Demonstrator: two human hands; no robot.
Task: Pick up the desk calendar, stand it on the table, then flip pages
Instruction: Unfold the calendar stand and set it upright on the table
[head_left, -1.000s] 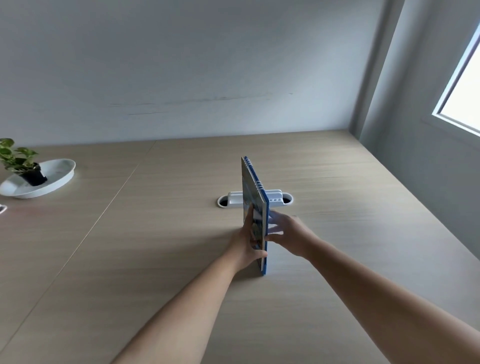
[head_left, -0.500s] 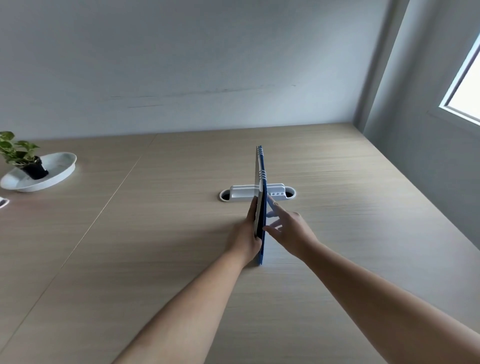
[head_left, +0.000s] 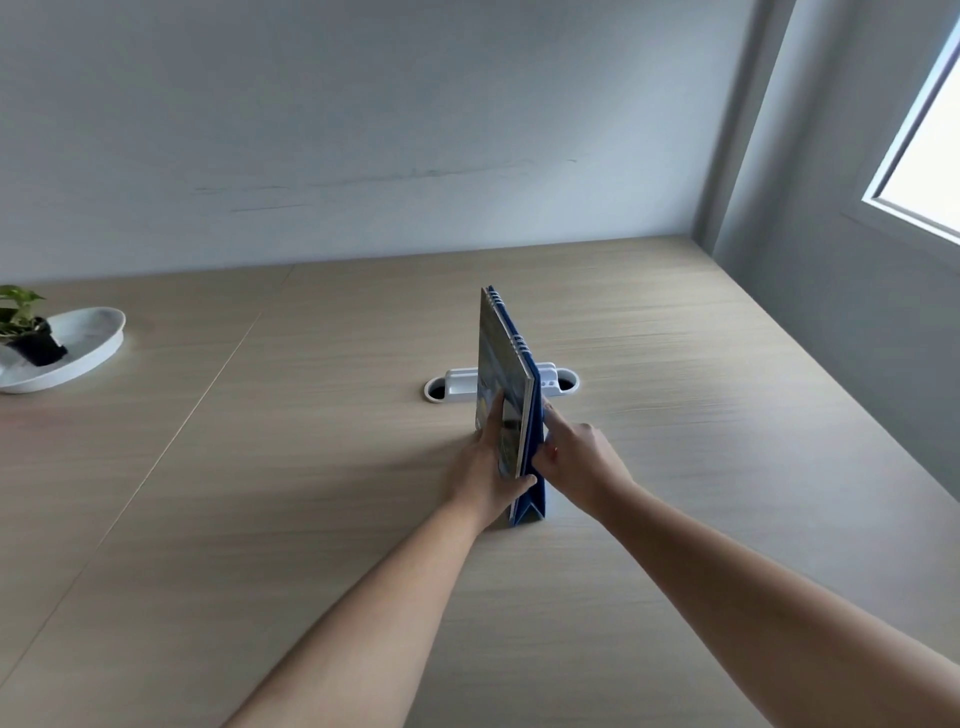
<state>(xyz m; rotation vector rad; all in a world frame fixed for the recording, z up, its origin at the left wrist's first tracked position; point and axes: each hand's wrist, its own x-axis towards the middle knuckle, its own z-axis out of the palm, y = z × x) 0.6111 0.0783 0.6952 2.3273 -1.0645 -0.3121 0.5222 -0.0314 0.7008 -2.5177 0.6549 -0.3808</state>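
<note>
Tilted leftward again, the desk calendar (head_left: 506, 384) shows its printed face once more, where half a second ago it stood edge-on.

Landmark is the white cable grommet (head_left: 457, 384) set in the wooden table (head_left: 311, 467); the calendar stands on its blue base directly in front of the grommet, hiding its middle, spiral binding uppermost; left hand (head_left: 485, 470) lies on the calendar's printed side, fingers flat against the pages and thumb hooked round the near edge, gripping it; right hand (head_left: 576, 460) presses on the blue back, fingers loosely curled with one extended along the cover; well to the left of the grommet sits a white dish (head_left: 78, 348) holding a small potted plant (head_left: 23, 325).
</note>
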